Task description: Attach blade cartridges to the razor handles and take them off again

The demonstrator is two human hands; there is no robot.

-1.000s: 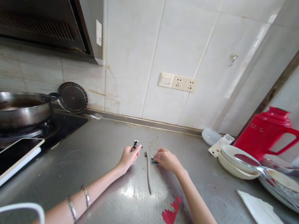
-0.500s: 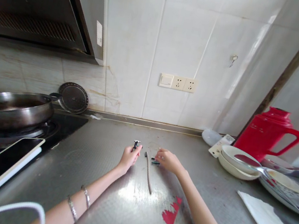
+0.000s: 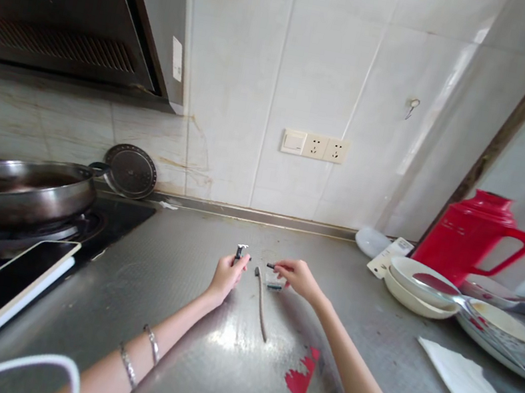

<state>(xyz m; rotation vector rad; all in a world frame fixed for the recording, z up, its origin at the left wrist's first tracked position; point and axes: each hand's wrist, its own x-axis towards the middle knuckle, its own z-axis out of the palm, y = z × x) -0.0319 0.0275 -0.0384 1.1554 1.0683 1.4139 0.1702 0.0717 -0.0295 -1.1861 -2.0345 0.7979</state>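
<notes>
My left hand (image 3: 228, 273) is closed around a small black piece with a silver top (image 3: 241, 252), held upright above the counter. In my right hand (image 3: 297, 277), the fingertips pinch a short dark stick-like piece (image 3: 271, 266) that points left. Just below that hand, another short dark piece (image 3: 273, 286) lies on the metal counter, seemingly with something clear around it. Between my hands rests a thin greyish rod with a dark end (image 3: 261, 308). The exact kind of these small parts is too small to make out.
Torn red paper (image 3: 300, 376) lies nearer me. At left are a phone (image 3: 3, 286) with a white cable and a steel pan (image 3: 25, 188) on the stove. Stacked bowls (image 3: 420, 299), a red thermos (image 3: 469, 233) and a white napkin (image 3: 472, 389) stand or lie at right.
My right hand has lifted the short dark piece up off the counter, away from the other one. My left hand keeps its grip in about the same place.
</notes>
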